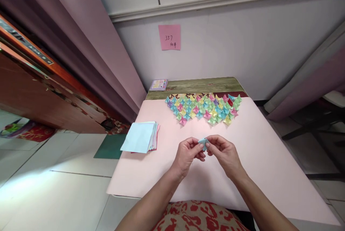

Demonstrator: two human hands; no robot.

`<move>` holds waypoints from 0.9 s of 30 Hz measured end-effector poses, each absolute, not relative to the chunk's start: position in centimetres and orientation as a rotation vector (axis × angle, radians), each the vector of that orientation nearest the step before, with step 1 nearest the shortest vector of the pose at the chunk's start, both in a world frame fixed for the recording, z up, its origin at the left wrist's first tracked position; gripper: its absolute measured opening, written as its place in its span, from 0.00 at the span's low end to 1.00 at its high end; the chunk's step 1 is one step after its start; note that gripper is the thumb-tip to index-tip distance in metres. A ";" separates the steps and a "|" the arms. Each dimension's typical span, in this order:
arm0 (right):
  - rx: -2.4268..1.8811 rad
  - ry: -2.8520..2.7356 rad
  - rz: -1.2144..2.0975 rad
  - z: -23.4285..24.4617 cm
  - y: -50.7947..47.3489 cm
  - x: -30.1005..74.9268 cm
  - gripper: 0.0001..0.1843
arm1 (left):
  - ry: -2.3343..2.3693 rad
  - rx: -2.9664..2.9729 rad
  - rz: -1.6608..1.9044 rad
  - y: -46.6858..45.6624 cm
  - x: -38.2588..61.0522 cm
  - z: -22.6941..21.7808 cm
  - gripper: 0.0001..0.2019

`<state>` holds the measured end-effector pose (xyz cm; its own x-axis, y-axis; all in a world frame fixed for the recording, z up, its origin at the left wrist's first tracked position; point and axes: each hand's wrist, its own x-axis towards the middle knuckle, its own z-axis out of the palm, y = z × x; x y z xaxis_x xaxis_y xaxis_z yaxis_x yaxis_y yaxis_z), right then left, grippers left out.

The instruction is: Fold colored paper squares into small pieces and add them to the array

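Blue folded paper (203, 143) pinched between both hands' fingers (198, 147)

Bare pink tabletop (269, 159) right and near, paper stack (140, 137) left, folded stars (202, 110) crowding far edge

Handwritten "357" above two unreadable characters on the pink sticky note (169, 37) on the wall (242, 44)

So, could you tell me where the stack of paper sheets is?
In the head view, the stack of paper sheets lies at the left edge of the pink table, left of the left hand.
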<state>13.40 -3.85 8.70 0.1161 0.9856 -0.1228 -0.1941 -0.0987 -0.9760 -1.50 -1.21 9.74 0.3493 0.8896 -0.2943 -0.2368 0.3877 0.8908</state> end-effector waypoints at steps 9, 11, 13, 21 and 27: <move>-1.124 -1.201 1.110 9.2 -4.3 13.9 0.10 | 0.949 0.863 0.839 -1.5 -1.2 11.1 0.15; -1.151 -1.243 1.068 9.3 -4.2 14.1 0.09 | 0.925 0.868 0.840 -1.7 -1.2 11.3 0.15; -1.171 -1.247 1.059 9.3 -4.2 14.2 0.08 | 0.894 0.880 0.851 -1.8 -1.2 11.4 0.15; -1.271 -1.386 0.875 9.7 -4.6 14.3 0.14 | 0.860 1.050 0.889 -1.9 -1.6 11.9 0.14; -1.353 -1.457 0.793 10.6 -4.5 14.7 0.12 | 0.914 1.066 0.911 -2.1 -1.6 11.5 0.14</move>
